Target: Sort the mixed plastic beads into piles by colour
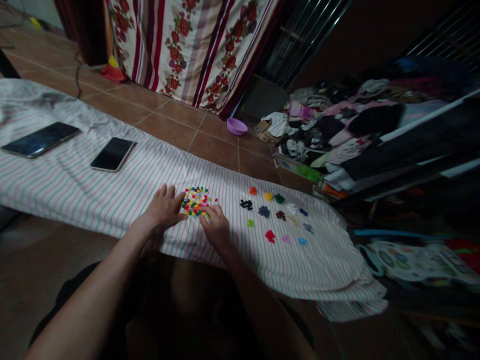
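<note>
Bare forearms (108, 270) stretch ahead; my left hand (164, 206) rests, fingers spread, beside a loose pile of tiny multicoloured pieces (194, 204) on white, pink-and-green-striped cloth (168, 170). My right hand (217, 226) curls at the pile's right edge, gripping any? Can't tell.

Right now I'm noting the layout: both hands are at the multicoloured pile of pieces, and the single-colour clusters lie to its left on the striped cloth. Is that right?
No: the head view shows the single-colour clusters to the right of the multicoloured pile, on the striped cloth. The left hand and right hand are at that pile.
</note>
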Tool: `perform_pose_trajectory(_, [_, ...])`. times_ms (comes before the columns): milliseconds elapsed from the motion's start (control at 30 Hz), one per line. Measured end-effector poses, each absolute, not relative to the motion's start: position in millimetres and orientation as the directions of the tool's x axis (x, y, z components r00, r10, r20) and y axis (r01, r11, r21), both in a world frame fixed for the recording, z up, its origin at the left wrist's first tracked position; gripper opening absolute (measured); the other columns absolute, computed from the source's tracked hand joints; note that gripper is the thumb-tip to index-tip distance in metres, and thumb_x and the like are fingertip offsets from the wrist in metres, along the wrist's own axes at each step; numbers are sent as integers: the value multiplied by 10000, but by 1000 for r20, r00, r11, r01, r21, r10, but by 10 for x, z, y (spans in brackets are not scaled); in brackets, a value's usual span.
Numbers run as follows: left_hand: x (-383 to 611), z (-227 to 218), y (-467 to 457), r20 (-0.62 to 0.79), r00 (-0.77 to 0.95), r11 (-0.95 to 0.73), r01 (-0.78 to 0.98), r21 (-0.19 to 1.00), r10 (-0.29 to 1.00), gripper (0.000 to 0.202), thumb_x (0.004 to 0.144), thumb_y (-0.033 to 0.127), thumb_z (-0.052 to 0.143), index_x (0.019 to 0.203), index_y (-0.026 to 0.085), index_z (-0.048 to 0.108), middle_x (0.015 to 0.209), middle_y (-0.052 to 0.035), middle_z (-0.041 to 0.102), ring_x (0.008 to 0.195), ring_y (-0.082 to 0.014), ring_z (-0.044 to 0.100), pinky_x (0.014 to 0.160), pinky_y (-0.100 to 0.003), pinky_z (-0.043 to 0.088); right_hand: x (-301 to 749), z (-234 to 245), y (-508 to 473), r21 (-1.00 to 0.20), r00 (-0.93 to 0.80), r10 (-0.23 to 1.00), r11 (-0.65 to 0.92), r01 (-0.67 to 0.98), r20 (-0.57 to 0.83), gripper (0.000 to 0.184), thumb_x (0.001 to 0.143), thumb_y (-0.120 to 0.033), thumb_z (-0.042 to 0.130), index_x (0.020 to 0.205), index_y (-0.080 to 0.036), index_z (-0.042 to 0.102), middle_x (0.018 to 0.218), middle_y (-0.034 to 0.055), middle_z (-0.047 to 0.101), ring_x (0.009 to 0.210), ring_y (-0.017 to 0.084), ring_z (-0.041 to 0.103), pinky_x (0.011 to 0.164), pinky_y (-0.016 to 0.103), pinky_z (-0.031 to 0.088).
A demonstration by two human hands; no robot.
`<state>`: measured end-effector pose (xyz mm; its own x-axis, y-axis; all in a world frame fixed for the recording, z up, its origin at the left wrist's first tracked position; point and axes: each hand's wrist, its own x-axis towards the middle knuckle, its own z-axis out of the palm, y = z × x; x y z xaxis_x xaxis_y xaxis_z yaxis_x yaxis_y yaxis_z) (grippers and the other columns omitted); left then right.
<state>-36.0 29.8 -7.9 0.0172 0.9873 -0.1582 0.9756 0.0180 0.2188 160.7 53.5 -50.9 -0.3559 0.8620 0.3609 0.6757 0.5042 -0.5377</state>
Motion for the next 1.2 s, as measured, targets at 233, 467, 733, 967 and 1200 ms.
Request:
perform_pose_trajectory(233, [-353,-54,292,-181,24,12,980,199,983,797,812,582,536,1486,211,326,1519,-200,323,1433,-456,201,1126,-502,236,1542,-496,498,-552,-286,884,456,698,369,203,803,-204,545,934,-239,696,993,36,603,748,143,586,683,253,486])
perform_pose_trajectory(467, [-350,-57,289,-167,20,12,982,187,986,775,806,587,541,1467,227,355,1509,-184,359,1428,-435,225,1117,-501,253,1629,-594,599,-760,-188,903,426,491,385,157,797,-248,506,889,-200,623,881,28,624,683,129,595,623,246,504])
perform_pose_trajectory(733, [-349,-51,296,-175,12,17,986,164,985,778,798,604,539,1465,245,362,1508,-164,377,1426,-432,237,1106,-502,272,1662,-739,629,-841,-2,936,317,439,352,188,804,-286,504,941,-193,592,763,4,607,662,141,610,634,261,507])
perform_pose_trajectory(967, [-382,-129,310,-134,41,-25,992,121,990,771,805,606,522,1459,220,381,1480,-190,404,1382,-430,313,1073,-495,310,1635,-678,579,-806,-19,929,331,491,369,162,772,-231,505,901,-201,598,665,-31,536,583,129,532,599,245,480])
perform_pose_trajectory(1200, [-417,-185,334,-92,77,-67,992,110,993,759,802,612,505,1434,200,429,1402,-206,470,1309,-418,389,1034,-479,344,1658,-545,523,-782,-79,915,381,493,396,225,843,-227,479,961,-210,670,876,26,617,644,120,557,632,241,487])
